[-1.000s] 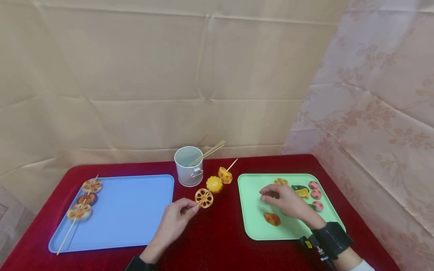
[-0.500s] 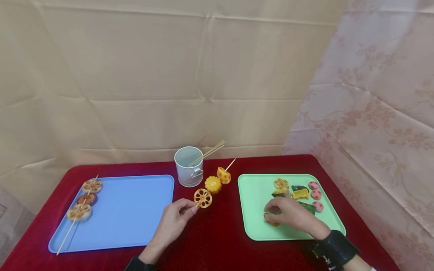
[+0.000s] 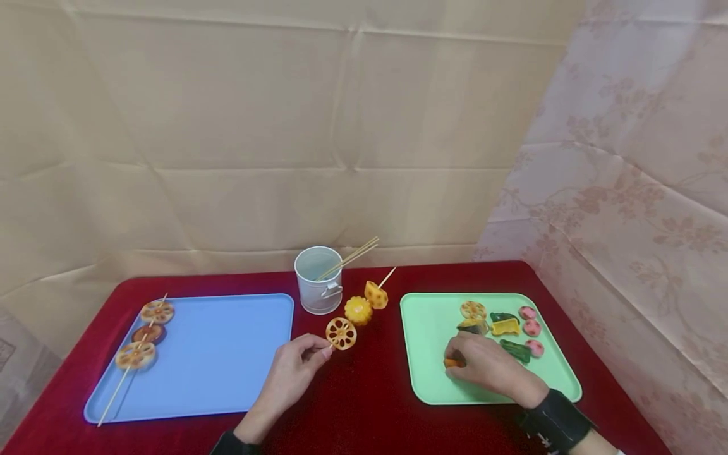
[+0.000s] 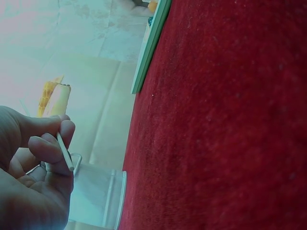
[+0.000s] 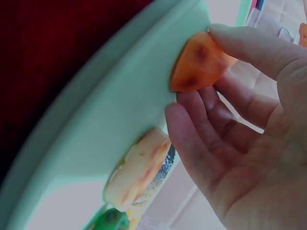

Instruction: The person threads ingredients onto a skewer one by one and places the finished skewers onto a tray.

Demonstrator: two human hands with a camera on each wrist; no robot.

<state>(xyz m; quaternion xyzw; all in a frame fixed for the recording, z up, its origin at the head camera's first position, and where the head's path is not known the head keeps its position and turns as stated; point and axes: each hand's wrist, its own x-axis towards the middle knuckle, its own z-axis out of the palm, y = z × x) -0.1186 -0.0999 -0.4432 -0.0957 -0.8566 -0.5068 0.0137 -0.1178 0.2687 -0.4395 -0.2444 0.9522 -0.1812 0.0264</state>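
My left hand [image 3: 292,370] pinches the lower end of a bamboo skewer [image 3: 388,277] between thumb and fingers. Threaded on it are a lotus root slice [image 3: 341,333], a round of corn [image 3: 358,310] and a yellow spotted chunk [image 3: 375,295]. Over the green tray [image 3: 423,373], my right hand [image 3: 491,365] pinches an orange vegetable chunk with browned spots [image 5: 201,60]. In the head view, the fingers hide most of that chunk. A pale slice [image 5: 139,170] lies beside the hand in the right wrist view.
On the blue tray [image 3: 216,360] at left lies a finished-looking skewer with lotus slices [image 3: 135,356] and a brown round [image 3: 149,333]. A metal bucket [image 3: 318,296] holds thin sticks. Pink rounds [image 3: 531,327] and green pieces [image 3: 515,351] lie on the green tray's right side.
My right hand has come down toward the front of the green tray and taken hold of the orange chunk. The left hand and its skewer have hardly moved.
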